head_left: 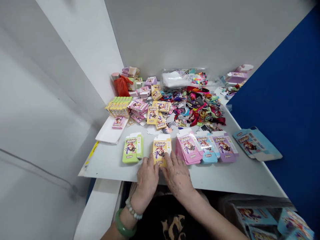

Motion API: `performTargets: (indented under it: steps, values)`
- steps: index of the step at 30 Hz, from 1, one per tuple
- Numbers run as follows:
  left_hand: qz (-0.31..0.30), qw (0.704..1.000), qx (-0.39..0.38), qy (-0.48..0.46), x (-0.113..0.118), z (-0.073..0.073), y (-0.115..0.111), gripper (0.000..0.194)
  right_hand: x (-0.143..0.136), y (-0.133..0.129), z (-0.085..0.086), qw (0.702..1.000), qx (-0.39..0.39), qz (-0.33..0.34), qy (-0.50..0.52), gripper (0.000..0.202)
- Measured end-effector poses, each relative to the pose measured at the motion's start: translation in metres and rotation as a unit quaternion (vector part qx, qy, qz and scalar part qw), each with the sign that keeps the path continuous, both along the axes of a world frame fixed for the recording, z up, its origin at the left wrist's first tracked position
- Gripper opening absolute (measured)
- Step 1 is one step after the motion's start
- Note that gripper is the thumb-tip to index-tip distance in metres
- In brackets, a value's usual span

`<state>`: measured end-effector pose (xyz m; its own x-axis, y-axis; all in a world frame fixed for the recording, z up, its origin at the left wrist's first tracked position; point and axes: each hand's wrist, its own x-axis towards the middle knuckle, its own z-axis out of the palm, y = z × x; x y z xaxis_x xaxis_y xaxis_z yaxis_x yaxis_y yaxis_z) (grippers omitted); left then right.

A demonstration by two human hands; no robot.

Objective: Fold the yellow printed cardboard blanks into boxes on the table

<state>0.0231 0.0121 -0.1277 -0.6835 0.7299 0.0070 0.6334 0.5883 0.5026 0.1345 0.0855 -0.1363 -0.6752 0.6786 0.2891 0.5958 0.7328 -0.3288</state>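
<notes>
My left hand (148, 171) is at the lower left edge of a stack of yellow flattened cartoon boxes (161, 145), its thumb on the bottom edge. From the other side, my right hand (178, 173) lays its fingers along the stack's right edge, thumb close to the left one. Together the hands hold the stack between them on the table. To its left lies a stack of green flat boxes (130, 150). Pink flat boxes (190, 146), blue flat boxes (207, 146) and purple flat boxes (223, 146) lie in a row on the right.
Behind is a heap of colourful hair accessories (197, 105) and a clear plastic tray (185, 78). Filled yellow boxes (118, 107) stand at the left near a red bag (122, 86). A blue flat carton (257, 145) overhangs the right edge, above a bin (230, 208) of blue cartons.
</notes>
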Motion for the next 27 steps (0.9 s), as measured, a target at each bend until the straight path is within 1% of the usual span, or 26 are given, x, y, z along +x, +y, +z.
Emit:
performTargets:
  steps: [2, 3, 4, 5, 6, 8, 10, 11, 12, 13, 14, 15, 16, 17, 18, 19, 20, 21, 22, 24, 26, 27]
  values:
    - [0.034, 0.994, 0.090, -0.056, 0.000, 0.000, 0.000, 0.036, 0.001, 0.000, 0.001, 0.997, -0.009, 0.006, 0.072, 0.044]
    - [0.055, 0.983, 0.144, -0.101, 0.000, 0.002, -0.001, 0.031, 0.002, 0.001, 0.002, 0.992, -0.029, 0.010, 0.125, 0.044]
    - [0.073, 0.964, 0.199, -0.160, -0.001, 0.006, -0.001, 0.026, 0.003, 0.003, 0.005, 0.981, -0.064, 0.011, 0.184, 0.043]
    - [0.083, 0.937, 0.246, -0.232, -0.001, 0.011, -0.001, 0.023, 0.004, 0.004, 0.009, 0.964, -0.111, 0.009, 0.241, 0.042]
    - [0.084, 0.902, 0.283, -0.314, -0.002, 0.018, -0.002, 0.023, 0.005, 0.006, 0.013, 0.942, -0.168, 0.004, 0.292, 0.040]
    - [0.060, 0.813, 0.318, -0.484, -0.004, 0.030, -0.004, 0.033, 0.007, 0.011, 0.021, 0.882, -0.306, -0.001, 0.358, 0.031]
    - [0.027, 0.716, 0.311, -0.625, -0.008, 0.039, -0.008, 0.048, 0.009, 0.013, 0.027, 0.820, -0.439, 0.033, 0.365, 0.021]
    - [0.013, 0.670, 0.295, -0.681, -0.009, 0.040, -0.011, 0.053, 0.010, 0.013, 0.028, 0.799, -0.488, 0.060, 0.348, 0.018]
    - [-0.001, 0.628, 0.275, -0.728, -0.011, 0.040, -0.013, 0.055, 0.012, 0.012, 0.028, 0.792, -0.513, 0.085, 0.320, 0.016]
    - [-0.018, 0.592, 0.256, -0.764, -0.011, 0.038, -0.015, 0.055, 0.013, 0.010, 0.027, 0.807, -0.507, 0.100, 0.286, 0.015]
    - [-0.035, 0.565, 0.240, -0.789, -0.011, 0.036, -0.017, 0.054, 0.014, 0.008, 0.026, 0.840, -0.468, 0.102, 0.254, 0.019]
    - [-0.052, 0.547, 0.231, -0.803, -0.010, 0.032, -0.018, 0.053, 0.015, 0.005, 0.024, 0.882, -0.401, 0.093, 0.228, 0.026]
    - [-0.065, 0.540, 0.231, -0.807, -0.009, 0.029, -0.018, 0.054, 0.016, 0.002, 0.022, 0.922, -0.318, 0.079, 0.208, 0.035]
    - [-0.073, 0.540, 0.236, -0.805, -0.007, 0.026, -0.018, 0.055, 0.016, 0.000, 0.020, 0.951, -0.231, 0.068, 0.193, 0.044]
    - [-0.077, 0.543, 0.242, -0.800, -0.004, 0.024, -0.018, 0.055, 0.016, -0.002, 0.019, 0.969, -0.154, 0.065, 0.181, 0.051]
    - [-0.079, 0.550, 0.246, -0.794, -0.002, 0.022, -0.017, 0.055, 0.015, -0.003, 0.018, 0.978, -0.092, 0.074, 0.173, 0.056]
    - [-0.082, 0.559, 0.247, -0.787, 0.000, 0.021, -0.017, 0.055, 0.014, -0.003, 0.017, 0.980, -0.050, 0.094, 0.167, 0.060]
    - [-0.087, 0.568, 0.248, -0.780, 0.001, 0.019, -0.018, 0.053, 0.013, -0.003, 0.018, 0.979, -0.024, 0.119, 0.163, 0.064]
    - [-0.094, 0.577, 0.247, -0.772, 0.002, 0.018, -0.018, 0.052, 0.012, -0.003, 0.018, 0.976, -0.010, 0.145, 0.163, 0.066]
    - [-0.105, 0.592, 0.246, -0.761, 0.003, 0.015, -0.021, 0.052, 0.013, 0.000, 0.022, 0.967, -0.017, 0.186, 0.173, 0.065]
    - [-0.107, 0.607, 0.249, -0.747, 0.004, 0.014, -0.023, 0.056, 0.016, 0.003, 0.028, 0.957, -0.069, 0.208, 0.191, 0.053]
    - [-0.108, 0.616, 0.249, -0.740, 0.004, 0.014, -0.024, 0.059, 0.018, 0.005, 0.031, 0.950, -0.110, 0.214, 0.198, 0.041]
